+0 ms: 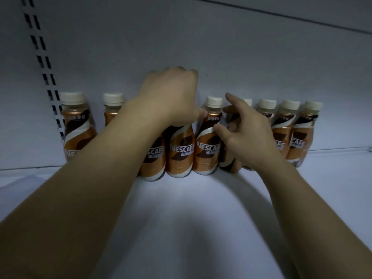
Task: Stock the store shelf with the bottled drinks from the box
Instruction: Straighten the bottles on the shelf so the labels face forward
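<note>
Landmark: middle bottle (207, 141), cap showing, upright on the shelf (181, 218) near the back panel (221, 57). Left hand (171, 93): clamps from above on the neighbour bottle (179, 152) touching the landmark's left side; grip grasping its top, cap hidden. Right hand (247, 135): just right of the landmark, thumb touching its label, fingers spread, grip released, in front of a half-hidden bottle (229, 164). More bottles (281, 135) in line left and right of the landmark.
</note>
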Demonstrator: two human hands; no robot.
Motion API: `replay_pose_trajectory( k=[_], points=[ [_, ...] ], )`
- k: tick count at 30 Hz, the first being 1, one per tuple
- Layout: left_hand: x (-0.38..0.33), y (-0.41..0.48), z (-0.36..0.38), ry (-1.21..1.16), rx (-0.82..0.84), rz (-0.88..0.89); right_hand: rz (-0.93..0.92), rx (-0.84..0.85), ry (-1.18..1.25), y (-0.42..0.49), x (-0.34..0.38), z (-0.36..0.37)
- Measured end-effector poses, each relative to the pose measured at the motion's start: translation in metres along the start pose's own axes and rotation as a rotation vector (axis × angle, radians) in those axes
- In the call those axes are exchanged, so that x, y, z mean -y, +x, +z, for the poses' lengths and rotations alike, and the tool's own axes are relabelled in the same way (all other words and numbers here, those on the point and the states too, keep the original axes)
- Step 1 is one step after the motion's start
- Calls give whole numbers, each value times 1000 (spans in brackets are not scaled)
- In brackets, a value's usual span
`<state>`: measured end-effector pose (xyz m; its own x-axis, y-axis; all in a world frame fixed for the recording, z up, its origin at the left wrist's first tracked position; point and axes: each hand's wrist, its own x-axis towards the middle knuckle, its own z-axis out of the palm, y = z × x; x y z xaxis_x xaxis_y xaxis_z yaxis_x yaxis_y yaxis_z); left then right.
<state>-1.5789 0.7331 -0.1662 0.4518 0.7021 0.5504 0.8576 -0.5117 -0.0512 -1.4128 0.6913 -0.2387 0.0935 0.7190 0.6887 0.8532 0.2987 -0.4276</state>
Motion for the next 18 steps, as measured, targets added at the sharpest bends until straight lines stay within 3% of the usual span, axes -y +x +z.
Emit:
replay_pose_trajectory(
  k=[3,6,14,18],
  points=[
    [-10,1,0,-22,-143,79,-25,-131,19,1,0,-9],
    [-23,2,2,-67,-172,133,-22,-251,102,0,0,-17],
    [-44,4,-3,-114,-25,156,167,-408,378,5,-1,-36],
    [-43,11,-7,-113,146,68,128,-406,299,25,-3,-53]
  ],
)
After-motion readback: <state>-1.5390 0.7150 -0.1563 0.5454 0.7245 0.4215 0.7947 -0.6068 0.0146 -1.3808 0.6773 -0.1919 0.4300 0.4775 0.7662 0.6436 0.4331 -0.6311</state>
